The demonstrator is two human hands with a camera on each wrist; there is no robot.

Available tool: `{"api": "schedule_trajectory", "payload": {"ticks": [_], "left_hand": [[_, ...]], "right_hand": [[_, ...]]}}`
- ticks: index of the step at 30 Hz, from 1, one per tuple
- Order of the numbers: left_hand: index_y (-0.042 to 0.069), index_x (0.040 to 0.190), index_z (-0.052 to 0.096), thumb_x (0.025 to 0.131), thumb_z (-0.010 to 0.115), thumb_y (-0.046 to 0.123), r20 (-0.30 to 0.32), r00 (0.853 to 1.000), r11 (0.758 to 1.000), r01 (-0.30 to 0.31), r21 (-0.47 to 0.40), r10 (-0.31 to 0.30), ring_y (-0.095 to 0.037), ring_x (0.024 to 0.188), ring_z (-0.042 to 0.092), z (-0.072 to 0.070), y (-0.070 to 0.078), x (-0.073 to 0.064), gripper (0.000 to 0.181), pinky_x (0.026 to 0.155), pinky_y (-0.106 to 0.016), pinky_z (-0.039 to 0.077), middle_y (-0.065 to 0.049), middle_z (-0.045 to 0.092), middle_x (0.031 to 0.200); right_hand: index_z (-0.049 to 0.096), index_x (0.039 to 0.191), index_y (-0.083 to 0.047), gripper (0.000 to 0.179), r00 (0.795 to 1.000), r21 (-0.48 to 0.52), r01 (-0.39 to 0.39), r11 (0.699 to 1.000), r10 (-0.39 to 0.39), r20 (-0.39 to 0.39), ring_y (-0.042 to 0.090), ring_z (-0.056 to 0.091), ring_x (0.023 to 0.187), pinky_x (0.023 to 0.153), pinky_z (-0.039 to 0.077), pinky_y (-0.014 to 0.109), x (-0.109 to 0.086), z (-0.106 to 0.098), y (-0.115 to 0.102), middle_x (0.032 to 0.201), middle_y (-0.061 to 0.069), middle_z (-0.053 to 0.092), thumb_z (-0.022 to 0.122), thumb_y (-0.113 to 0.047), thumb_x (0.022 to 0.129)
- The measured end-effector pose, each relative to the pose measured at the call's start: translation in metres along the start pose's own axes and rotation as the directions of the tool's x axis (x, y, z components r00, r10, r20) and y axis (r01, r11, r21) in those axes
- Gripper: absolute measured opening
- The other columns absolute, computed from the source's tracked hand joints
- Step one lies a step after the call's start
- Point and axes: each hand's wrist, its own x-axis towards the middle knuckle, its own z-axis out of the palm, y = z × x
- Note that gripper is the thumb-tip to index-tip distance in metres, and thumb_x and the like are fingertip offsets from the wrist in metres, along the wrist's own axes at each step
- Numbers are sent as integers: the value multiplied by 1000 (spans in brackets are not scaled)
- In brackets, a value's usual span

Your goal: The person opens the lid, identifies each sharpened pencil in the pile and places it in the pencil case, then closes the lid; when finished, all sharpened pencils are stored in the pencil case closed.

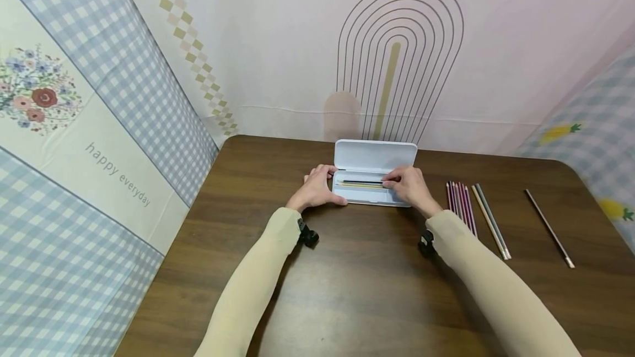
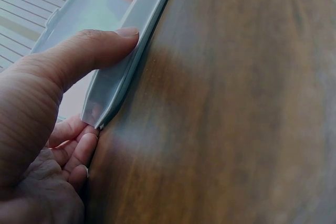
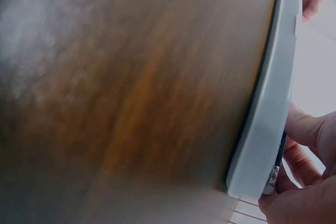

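Note:
A white pencil case point(image 1: 364, 196) sits near the table's back edge, its lid point(image 1: 375, 154) raised behind it. My left hand point(image 1: 317, 188) grips the left end. In the left wrist view the thumb point(image 2: 100, 51) presses the front wall while the fingers curl by the corner. My right hand point(image 1: 410, 187) pinches a dark pencil point(image 1: 362, 182) near its right end, inside the case. A metal band and white eraser show on the dark pencil point(image 3: 281, 150) in the right wrist view. Beside it in the case lies a yellow pencil point(image 1: 359, 185), partly hidden by my fingers.
Right of the case, several purple-red pencils point(image 1: 460, 205) lie side by side, partly behind my right sleeve. Next to them are a yellowish pencil point(image 1: 488, 222) and a grey pencil point(image 1: 491, 216). Farther right lies a single dark pencil point(image 1: 549, 228). A printed cloth point(image 1: 278, 59) hangs behind the table.

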Motion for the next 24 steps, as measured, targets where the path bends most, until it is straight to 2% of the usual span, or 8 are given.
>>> {"api": "schedule_trajectory", "payload": {"ticks": [13, 24], "left_hand": [[7, 155, 49, 78, 97, 39, 6, 1000, 1000, -6, -5, 6, -32, 140, 50, -1, -1, 0, 96, 115, -50, 32, -16, 56, 148], [7, 155, 49, 78, 96, 40, 10, 1000, 1000, -1, 3, 1, -32, 140, 50, -1, -1, 1, 96, 114, -49, 32, -16, 56, 149]], "right_hand": [[85, 104, 4, 13, 999, -21, 34, 999, -33, 34, 42, 73, 105, 93, 56, 55, 5, 4, -2, 109, 25, 80, 75, -1, 98], [85, 107, 3, 18, 990, -169, 92, 981, -72, 117, 40, 75, 104, 96, 59, 56, 9, 1, -9, 110, 24, 81, 69, 1, 99]]}}
